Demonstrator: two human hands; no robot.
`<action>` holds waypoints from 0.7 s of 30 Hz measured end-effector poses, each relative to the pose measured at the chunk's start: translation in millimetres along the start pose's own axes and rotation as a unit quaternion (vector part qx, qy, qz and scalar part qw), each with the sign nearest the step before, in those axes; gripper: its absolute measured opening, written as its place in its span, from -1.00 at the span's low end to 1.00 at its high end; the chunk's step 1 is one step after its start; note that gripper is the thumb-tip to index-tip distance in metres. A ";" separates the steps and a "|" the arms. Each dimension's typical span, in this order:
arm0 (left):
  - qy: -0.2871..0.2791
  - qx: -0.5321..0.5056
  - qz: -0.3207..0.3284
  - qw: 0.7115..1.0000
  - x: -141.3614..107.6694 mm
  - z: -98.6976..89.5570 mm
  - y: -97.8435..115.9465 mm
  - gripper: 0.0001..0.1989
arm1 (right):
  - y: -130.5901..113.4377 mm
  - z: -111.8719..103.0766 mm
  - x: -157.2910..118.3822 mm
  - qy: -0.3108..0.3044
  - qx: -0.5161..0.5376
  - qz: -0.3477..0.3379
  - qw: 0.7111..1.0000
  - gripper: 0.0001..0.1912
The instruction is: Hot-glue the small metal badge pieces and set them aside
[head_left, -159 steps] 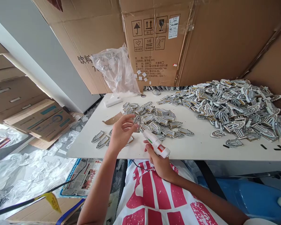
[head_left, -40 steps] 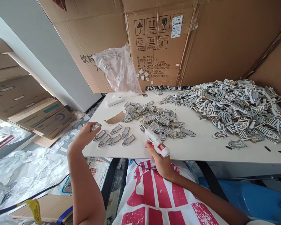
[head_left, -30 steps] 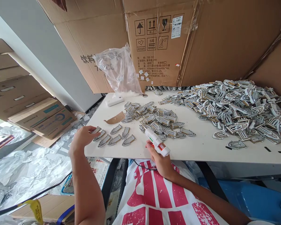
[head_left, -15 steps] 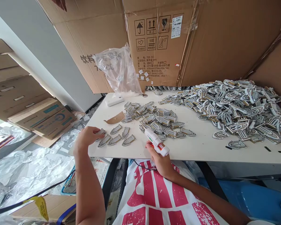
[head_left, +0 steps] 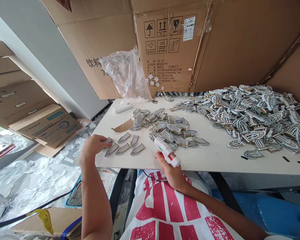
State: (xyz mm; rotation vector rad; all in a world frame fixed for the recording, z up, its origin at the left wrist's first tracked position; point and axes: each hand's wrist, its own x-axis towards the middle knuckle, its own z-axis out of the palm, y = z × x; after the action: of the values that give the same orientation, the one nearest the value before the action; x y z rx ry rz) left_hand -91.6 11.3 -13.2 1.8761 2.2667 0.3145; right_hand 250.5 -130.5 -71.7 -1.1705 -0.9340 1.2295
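Pressing silver piece [head_left: 108,141] under left hand [head_left: 92,146]; right hand [head_left: 170,170] grasping glue gun [head_left: 167,152]; loose pile [head_left: 165,128] between

A large heap of silver-and-white cut-out pieces [head_left: 252,113] covers the right half of the white table [head_left: 215,156], and a smaller pile of pieces [head_left: 165,128] lies mid-table. A torn brown cardboard scrap [head_left: 122,126] lies to the left of that pile, with a small white box [head_left: 121,106] farther back. A crumpled clear plastic bag [head_left: 126,75] leans against the printed cardboard carton [head_left: 165,46] behind the table. Flat cartons [head_left: 43,125] are stacked on the floor at left, beside clear plastic sheeting [head_left: 27,183] and a newspaper [head_left: 105,181]
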 end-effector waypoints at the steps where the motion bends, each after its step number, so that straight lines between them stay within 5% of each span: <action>1: -0.008 0.010 -0.001 1.000 -0.4 -0.9 1.4 -0.69 | -0.1 -0.2 -0.1 0.000 -0.002 0.000 1.000 -0.37; 15: -0.019 0.021 -0.022 0.999 -4.0 -7.4 8.6 -0.65 | 7.8 0.0 1.5 0.006 0.013 0.002 1.000 -0.41; 21: 0.034 0.014 0.023 0.999 -7.3 -7.4 16.0 -0.61 | 7.4 -1.0 0.6 -0.001 0.018 -0.003 1.000 -0.45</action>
State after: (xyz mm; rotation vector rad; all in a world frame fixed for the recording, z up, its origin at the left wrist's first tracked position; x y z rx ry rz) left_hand -77.2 6.6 -1.7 1.9635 2.2838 0.3597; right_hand 250.1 -130.4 -79.1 -1.1382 -0.9132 1.2383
